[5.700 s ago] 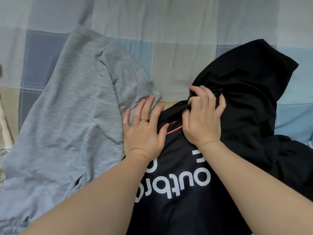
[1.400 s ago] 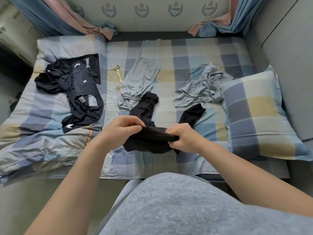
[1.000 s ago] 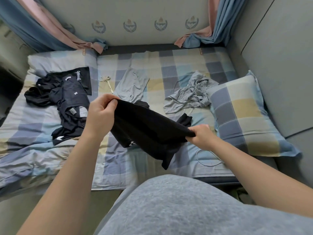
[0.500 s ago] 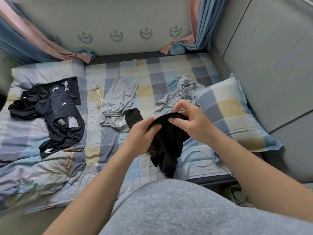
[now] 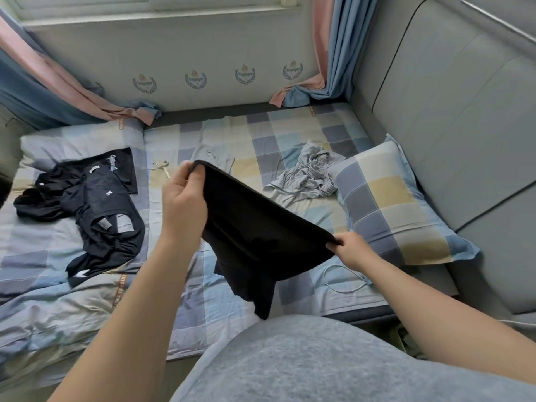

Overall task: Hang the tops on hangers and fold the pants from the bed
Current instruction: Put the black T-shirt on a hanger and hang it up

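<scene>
The left hand (image 5: pixel 182 200) and the right hand (image 5: pixel 352 249) each pinch one end of the black garment (image 5: pixel 255 227), stretched between them above the bed (image 5: pixel 290 140).

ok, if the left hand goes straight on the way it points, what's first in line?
Probably the grey garment lying on the bed just beyond the left hand; depth is unclear, so it might pass above it.

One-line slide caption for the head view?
Left hand and right hand hold a black garment above the checked bed; dark tops and a grey garment lie on it.
</scene>
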`<state>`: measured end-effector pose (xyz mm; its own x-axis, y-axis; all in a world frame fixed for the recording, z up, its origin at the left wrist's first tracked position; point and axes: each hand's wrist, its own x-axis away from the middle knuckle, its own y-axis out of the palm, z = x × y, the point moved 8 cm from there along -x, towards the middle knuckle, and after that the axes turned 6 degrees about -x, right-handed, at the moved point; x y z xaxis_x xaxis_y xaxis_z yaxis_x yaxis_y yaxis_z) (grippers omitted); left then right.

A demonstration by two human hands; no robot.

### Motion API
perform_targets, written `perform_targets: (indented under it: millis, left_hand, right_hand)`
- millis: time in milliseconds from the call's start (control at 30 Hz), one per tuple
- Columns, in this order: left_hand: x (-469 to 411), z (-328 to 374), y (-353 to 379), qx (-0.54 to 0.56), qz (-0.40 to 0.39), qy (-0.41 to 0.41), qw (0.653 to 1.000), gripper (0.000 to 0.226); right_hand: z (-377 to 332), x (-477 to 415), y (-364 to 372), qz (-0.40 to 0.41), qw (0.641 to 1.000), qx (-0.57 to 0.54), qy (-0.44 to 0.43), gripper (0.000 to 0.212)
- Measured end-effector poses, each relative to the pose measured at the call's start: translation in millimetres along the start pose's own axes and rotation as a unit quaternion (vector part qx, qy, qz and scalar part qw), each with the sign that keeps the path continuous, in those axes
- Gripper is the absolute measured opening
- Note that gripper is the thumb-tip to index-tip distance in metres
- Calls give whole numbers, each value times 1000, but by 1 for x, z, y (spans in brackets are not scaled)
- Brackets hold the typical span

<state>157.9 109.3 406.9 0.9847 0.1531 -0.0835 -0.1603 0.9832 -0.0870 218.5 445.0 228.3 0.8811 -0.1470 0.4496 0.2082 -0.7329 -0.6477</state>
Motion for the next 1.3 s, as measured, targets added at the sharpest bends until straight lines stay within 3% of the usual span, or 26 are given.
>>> perform_targets:
  millis: [100, 167, 267, 400, 500, 600, 667, 833, 900, 1000, 1100, 1200, 1300]
  left_hand:
    - [-8, -13, -21, -35, 67, -27, 997, 33]
    - [-7, -24, -21, -70, 66, -53, 994, 29]
    - [6, -48, 4, -107, -51, -120, 986, 18]
    - [32, -49, 54, -172, -249, -47, 952, 62]
    - [53, -49, 87, -185, -340, -35, 921, 37]
    - [50, -43, 88, -218, -293, 7, 931, 10]
    - [44, -44, 80, -217, -282, 1, 935, 15]
    - [54, -63, 79, -219, -380, -158, 885, 46]
    - [59, -63, 85, -155, -366, -203, 895, 41]
    - [62, -61, 88, -54, -310, -261, 913, 42]
    - [62, -61, 81, 50, -243, -328, 912, 48]
    - [62, -51, 77, 133, -226, -352, 899, 54]
    - [62, -37, 80, 165, -237, -350, 891, 66]
  right_hand:
    - [-31, 8, -5, -12, 993, -96, -64, 29]
    - [-71, 18, -18, -12, 979, -165, -120, 22]
    - [-131, 40, -34, -32, 961, -184, -203, 22]
    - [-184, 65, -43, -62, 945, -194, -257, 24]
    - [-208, 79, -49, -53, 936, -193, -289, 25]
    - [-212, 78, -68, -2, 933, -201, -298, 14]
    - [-204, 69, -84, 27, 935, -201, -290, 8]
    - [-176, 44, -99, 93, 951, -163, -247, 10]
    - [-165, 37, -92, 124, 954, -162, -220, 5]
    - [-154, 39, -78, 157, 957, -123, -212, 14]
    - [-145, 50, -53, 115, 952, -165, -231, 14]
    - [-127, 59, -17, 64, 952, -195, -227, 10]
    - [-110, 55, 30, -50, 964, -179, -191, 33]
